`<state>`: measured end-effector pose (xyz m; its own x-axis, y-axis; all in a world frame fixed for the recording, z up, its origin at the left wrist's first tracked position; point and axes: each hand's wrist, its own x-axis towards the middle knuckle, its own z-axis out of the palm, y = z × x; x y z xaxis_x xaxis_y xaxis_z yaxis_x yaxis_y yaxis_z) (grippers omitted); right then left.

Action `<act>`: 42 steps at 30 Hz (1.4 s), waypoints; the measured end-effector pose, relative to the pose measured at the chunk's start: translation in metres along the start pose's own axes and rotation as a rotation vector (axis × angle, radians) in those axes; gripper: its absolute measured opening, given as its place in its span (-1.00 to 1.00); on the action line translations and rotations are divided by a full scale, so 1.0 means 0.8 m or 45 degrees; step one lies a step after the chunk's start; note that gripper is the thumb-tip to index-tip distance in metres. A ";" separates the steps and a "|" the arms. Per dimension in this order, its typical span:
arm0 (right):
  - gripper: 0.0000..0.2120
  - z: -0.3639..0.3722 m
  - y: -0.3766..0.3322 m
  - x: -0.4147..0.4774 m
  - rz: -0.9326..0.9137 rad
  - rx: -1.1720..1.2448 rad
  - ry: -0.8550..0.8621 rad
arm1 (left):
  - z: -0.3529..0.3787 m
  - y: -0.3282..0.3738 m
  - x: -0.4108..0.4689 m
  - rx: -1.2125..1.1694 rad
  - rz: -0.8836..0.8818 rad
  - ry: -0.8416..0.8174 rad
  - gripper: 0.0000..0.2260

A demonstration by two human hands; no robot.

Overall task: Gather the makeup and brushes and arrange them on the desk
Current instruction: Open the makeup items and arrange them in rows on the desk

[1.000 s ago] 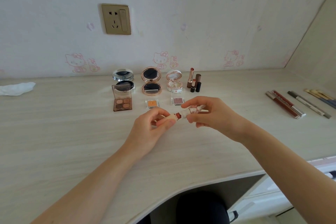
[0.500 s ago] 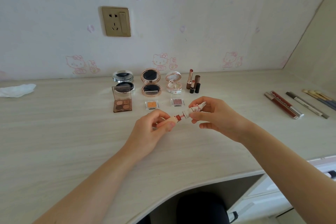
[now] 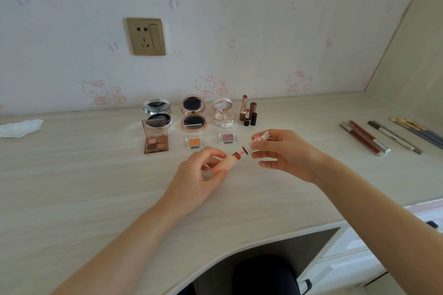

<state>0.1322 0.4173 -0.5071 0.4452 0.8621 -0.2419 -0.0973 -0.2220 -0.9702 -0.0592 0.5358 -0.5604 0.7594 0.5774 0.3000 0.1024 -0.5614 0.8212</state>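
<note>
Left hand [image 3: 199, 172] pinches lipstick tube [image 3: 227, 161], right hand [image 3: 285, 151] its just-freed cap [image 3: 255, 142], likely for open display with rear-edge row.

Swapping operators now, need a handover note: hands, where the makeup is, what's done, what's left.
Left hand: shut on the lip tint tube, just above the desk.
Right hand: shut on the tube's cap, pulled off, its applicator tip close to the tube's mouth.
Done: three open compacts in a back row, eyeshadow palette and two single pans in front, lipsticks standing at the row's right end.
Left: place the tint with the lipsticks, probably uncapped like them; pens and brushes at far right lie apart from the group and may need gathering.
</note>
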 end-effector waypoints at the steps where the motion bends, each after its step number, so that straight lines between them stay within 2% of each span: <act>1: -0.76 -0.003 -0.002 0.000 0.003 -0.006 0.008 | 0.003 0.003 0.000 0.015 0.019 -0.010 -0.76; 9: -0.77 -0.022 -0.009 0.006 0.017 -0.149 0.069 | 0.034 0.031 0.007 0.342 0.228 -0.229 -0.65; 15: -0.77 -0.033 -0.017 0.021 0.045 -0.307 0.143 | 0.059 0.037 0.023 0.552 0.416 -0.251 -0.63; 20: -0.78 -0.035 -0.022 0.042 0.039 -0.486 0.196 | 0.073 0.029 0.039 0.716 0.443 -0.234 -0.61; 29: -0.82 -0.022 -0.020 0.085 -0.113 -0.768 0.245 | 0.086 0.015 0.063 0.724 0.445 -0.105 -0.65; 36: -0.82 -0.017 -0.007 0.113 -0.096 -0.747 0.331 | 0.094 0.001 0.071 0.750 0.437 0.034 -0.73; 42: -0.94 -0.017 -0.003 0.120 -0.084 -0.766 0.365 | 0.094 -0.002 0.072 0.750 0.427 -0.002 -0.68</act>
<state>0.1875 0.4946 -0.5281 0.6600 0.7460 -0.0886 0.4145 -0.4600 -0.7853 0.0325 0.5254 -0.5806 0.8123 0.3149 0.4910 0.1938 -0.9396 0.2820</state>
